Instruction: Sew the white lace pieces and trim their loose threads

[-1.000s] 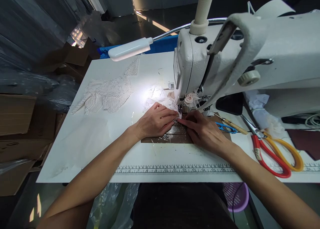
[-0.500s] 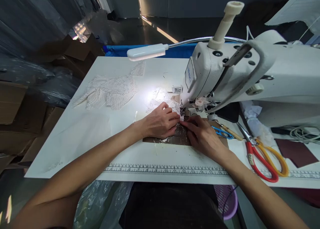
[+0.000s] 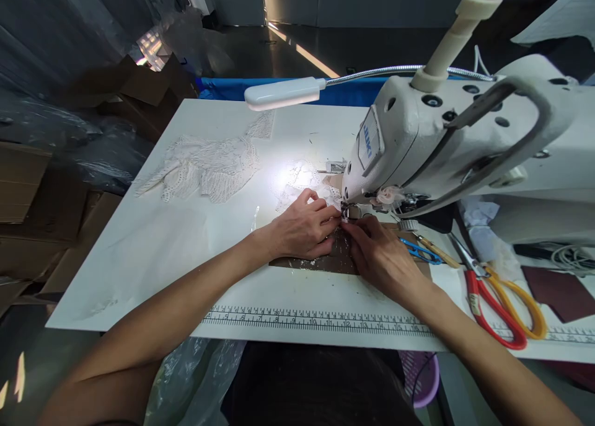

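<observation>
White lace fabric (image 3: 302,177) lies under the lamp's glow and runs up to the presser foot of the white sewing machine (image 3: 395,147). On its near edge sits my left hand (image 3: 307,227), with fingers bent and closed on the lace just left of the needle area. My right hand (image 3: 383,255) pinches the lace edge in front of the foot, its fingertips almost meeting the left ones. Beneath both hands is a brown plate (image 3: 320,265) sprinkled with thread scraps. The fingers hide the exact edge being held.
A second white lace piece (image 3: 214,165) lies at the left of the white table (image 3: 153,258). To the right are blue thread snips (image 3: 421,251), a wooden-handled tool (image 3: 437,251) and large scissors (image 3: 497,302). A lamp (image 3: 283,94) overhangs the table; a ruler strip (image 3: 316,322) follows its front edge.
The view has shifted slightly, so the machine appears larger and further right. Both hands stay at the presser foot, holding the lace in nearly the same pose.
</observation>
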Demonstrator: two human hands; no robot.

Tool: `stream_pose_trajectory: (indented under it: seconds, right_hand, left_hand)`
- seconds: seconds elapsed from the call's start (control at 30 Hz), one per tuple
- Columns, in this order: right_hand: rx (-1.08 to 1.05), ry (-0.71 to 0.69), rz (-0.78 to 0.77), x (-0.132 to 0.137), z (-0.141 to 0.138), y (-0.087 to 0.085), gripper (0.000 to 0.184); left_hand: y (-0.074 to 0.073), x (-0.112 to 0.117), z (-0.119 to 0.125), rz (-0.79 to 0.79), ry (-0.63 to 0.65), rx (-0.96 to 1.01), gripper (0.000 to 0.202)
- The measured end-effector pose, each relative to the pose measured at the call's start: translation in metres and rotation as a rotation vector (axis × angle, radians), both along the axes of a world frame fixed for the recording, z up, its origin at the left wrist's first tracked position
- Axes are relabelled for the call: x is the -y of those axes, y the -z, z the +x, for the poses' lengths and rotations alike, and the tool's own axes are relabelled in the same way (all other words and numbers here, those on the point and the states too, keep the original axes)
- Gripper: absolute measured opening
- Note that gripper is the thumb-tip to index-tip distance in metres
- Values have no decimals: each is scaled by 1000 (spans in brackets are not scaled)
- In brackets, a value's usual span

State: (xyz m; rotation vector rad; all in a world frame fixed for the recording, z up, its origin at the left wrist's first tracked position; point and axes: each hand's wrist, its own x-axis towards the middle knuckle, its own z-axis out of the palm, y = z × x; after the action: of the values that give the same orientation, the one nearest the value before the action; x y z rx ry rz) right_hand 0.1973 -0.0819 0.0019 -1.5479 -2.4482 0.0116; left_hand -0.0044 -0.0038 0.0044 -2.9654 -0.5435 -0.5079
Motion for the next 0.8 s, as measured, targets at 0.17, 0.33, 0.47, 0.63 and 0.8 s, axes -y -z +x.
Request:
stream_pose_trajectory:
  seconds: [0.17,0.33,0.47,0.63,0.8]
  right_hand:
    - [66,14,-30,-3,-2,-4,37]
    - [68,13,-45,-6,-4,-1,39]
    - [51,19,-84,-7,2,1,37]
    - [-145,4,-71,-8,20,-6,36]
    - [-372,-16,-159,-25,38,-10,28]
  left_hand:
    - [-1,-2,-3,-41,-5,-6,28]
    - [-2,-4,-4,-51,-20,-25,31]
    - [-2,-4,-5,-51,-38,-43,37]
    - [-2,-6,-5,-41,-48,-62,44]
    - [-3,-7,-5,-43,-70,-89,43]
